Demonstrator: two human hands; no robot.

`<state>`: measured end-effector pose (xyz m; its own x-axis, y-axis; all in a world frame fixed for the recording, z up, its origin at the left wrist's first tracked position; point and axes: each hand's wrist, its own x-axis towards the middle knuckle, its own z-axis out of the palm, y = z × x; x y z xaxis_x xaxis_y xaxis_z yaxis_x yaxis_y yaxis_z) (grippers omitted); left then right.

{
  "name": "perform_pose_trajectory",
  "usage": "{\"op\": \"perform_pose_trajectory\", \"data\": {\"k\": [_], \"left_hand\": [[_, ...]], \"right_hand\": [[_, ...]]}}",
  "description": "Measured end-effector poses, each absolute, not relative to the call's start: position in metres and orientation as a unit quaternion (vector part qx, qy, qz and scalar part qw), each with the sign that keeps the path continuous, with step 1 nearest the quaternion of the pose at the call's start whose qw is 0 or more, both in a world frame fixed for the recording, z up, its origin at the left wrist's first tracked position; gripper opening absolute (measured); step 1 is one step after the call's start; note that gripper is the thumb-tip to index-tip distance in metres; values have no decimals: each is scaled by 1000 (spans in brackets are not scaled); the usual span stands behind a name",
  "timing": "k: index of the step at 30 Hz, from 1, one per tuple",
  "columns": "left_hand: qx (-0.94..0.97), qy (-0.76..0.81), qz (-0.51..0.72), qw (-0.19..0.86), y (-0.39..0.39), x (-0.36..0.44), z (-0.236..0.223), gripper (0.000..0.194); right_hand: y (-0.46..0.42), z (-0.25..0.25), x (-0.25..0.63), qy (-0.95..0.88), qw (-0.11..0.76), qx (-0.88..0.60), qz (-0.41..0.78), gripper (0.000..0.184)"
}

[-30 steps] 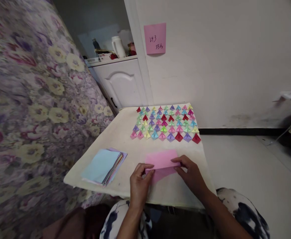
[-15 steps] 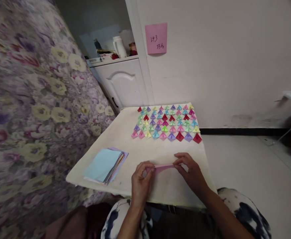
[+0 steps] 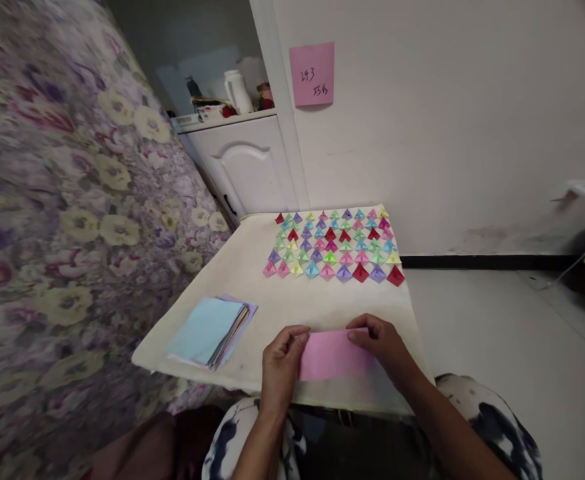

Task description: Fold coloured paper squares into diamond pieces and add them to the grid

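A pink sheet of paper is held near the front edge of the table, its wide face turned toward me. My left hand pinches its upper left corner between thumb and fingers. At the upper right corner, my right hand pinches it the same way. Beyond my hands, several rows of small folded paper pieces in many colours lie on the table. To the left of my left hand rests a stack of coloured paper, with a light blue sheet on top.
The table has a cream cloth and stands near a wall with a pink note. A white cabinet is behind it, with a white jug on its shelf. A floral curtain hangs at the left.
The pink paper, seen nearly edge-on before, now shows its broad face toward me. Both hands still grip its ends, and the right hand has turned slightly and sits a little lower.
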<state>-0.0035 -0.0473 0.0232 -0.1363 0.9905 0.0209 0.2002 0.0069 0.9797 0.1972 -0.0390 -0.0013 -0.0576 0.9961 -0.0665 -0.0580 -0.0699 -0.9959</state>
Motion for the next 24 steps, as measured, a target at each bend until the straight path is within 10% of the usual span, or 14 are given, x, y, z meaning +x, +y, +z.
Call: {"op": "perform_pose_trajectory", "data": {"k": [14, 24], "left_hand": [[439, 494, 498, 561, -43, -4, 16, 44], [408, 555, 567, 452, -41, -7, 15, 33]], "right_hand": [[-40, -2, 197, -443, 492, -477, 578, 15], [-41, -2, 195, -457, 538, -504, 497, 12]]}}
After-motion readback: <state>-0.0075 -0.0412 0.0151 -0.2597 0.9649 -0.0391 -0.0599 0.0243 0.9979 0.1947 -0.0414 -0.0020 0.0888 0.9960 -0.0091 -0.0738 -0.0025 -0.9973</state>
